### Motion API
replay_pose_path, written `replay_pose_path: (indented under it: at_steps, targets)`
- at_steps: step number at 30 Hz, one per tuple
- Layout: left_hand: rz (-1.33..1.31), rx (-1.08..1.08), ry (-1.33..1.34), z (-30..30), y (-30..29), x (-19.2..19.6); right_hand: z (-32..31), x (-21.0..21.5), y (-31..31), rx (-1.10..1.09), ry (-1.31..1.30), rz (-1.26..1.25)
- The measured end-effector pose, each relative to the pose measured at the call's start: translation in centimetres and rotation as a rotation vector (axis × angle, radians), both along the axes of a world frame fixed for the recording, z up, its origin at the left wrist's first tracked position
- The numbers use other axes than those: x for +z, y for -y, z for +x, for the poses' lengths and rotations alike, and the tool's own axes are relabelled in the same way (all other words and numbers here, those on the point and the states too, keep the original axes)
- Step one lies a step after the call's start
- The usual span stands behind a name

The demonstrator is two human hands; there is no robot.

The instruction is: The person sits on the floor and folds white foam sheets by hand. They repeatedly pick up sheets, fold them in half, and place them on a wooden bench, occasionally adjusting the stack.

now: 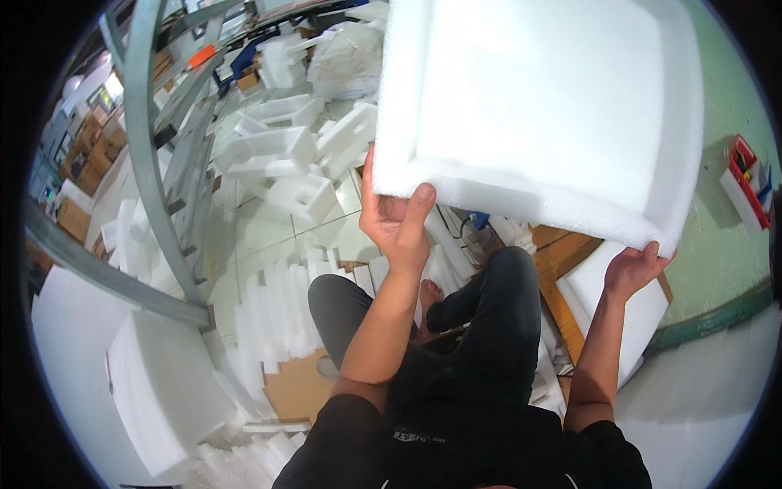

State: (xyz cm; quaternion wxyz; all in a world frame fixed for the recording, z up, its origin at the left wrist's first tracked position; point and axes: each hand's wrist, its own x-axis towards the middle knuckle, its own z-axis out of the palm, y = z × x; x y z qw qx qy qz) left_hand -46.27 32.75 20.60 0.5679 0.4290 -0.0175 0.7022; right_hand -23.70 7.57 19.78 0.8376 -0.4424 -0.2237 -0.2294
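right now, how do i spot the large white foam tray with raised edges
Start from the pale green surface on the right. Just left of it, the bare left hand and bare right hand hold the large white foam tray by its lower corners. Unlike the white foam pieces on the tiled floor, it is hand-held.

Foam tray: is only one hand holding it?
No, the foam tray is held near its lower corners by the left hand and the right hand.
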Motion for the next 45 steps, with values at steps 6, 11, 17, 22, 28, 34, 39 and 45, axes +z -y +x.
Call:
replay_pose_path:
  at_steps: [6, 11, 17, 22, 28, 34, 39, 45]
  targets:
    - [-0.011, 0.153, 0.049, -6.0, -1.2, -0.3, -1.3, 0.2, -5.4, 0.169, 0.229, -0.037]
    - [0.023, 0.334, 0.066, -10.2, -1.4, 0.1, -4.1, 1.3, -9.6, 0.264, 0.263, -0.027]
    - [0.116, 0.516, 0.081, -15.5, -2.1, 0.1, -7.0, 1.1, -14.3, 0.432, 0.290, -0.010]
    - [0.052, 0.560, 0.072, -19.0, -1.3, 0.6, -9.3, 1.1, -17.5, 0.501, 0.300, 0.030]
    - [0.022, 0.676, 0.028, -21.5, -0.6, 0.5, -11.4, 0.5, -19.2, 0.598, 0.229, 0.028]
    - [0.000, 0.747, 0.010, -23.0, 0.1, -0.5, -11.9, -1.9, -20.3, 0.669, 0.181, 0.130]
    - [0.000, 0.777, -0.009, -23.0, -0.1, -0.7, -12.0, -2.2, -21.1, 0.649, 0.126, 0.105]
    - [-0.034, 0.775, -0.016, -22.0, -0.1, -0.8, -11.4, -2.0, -20.7, 0.616, 0.221, 0.084]
